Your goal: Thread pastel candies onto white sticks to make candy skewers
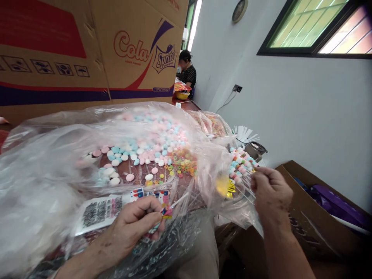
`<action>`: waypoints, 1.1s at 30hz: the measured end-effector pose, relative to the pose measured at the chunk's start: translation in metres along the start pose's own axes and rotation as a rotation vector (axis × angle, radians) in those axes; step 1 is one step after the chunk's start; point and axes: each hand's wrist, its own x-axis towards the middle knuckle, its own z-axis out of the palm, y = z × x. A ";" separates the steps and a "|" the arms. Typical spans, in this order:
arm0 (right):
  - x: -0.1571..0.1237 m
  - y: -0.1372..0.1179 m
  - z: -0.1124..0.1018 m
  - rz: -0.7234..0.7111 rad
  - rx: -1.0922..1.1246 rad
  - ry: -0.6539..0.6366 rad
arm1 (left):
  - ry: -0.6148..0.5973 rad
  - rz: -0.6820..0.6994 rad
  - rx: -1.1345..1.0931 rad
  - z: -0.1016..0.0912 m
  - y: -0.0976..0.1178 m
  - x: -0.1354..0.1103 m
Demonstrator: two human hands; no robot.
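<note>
My left hand (136, 223) is closed in a pinch on a small printed packet with a thin white stick (167, 209) poking out, low in the middle. My right hand (271, 192) is closed too, its fingertips pinching thin clear sticks (247, 195) beside a heap of pink, blue and white candy skewers (240, 162). Between and behind the hands lies a big clear plastic bag (72, 155) over loose pastel candy discs (128, 157) and small coloured candy rings (183, 164). A printed label sheet (101, 211) lies under the plastic near my left hand.
Large cardboard cartons (95, 50) printed with drink logos stand behind the bag. An open brown box (314, 217) with purple contents is at the lower right. A cup of white sticks (245, 135) and a dark lidded pot (255, 149) stand near the wall. Another person (186, 71) works at the far end.
</note>
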 end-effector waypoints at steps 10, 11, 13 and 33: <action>-0.108 -0.093 0.068 0.031 0.463 -0.723 | 0.077 0.056 -0.134 0.017 -0.001 0.008; -0.110 -0.094 0.068 0.052 0.481 -0.744 | 0.104 0.053 -0.152 0.016 -0.002 0.008; -0.113 -0.096 0.068 0.077 0.507 -0.777 | 0.162 0.050 -0.190 0.013 -0.004 0.008; -0.122 -0.088 0.087 -1.045 0.014 -0.355 | 0.336 0.003 0.009 0.011 -0.002 0.025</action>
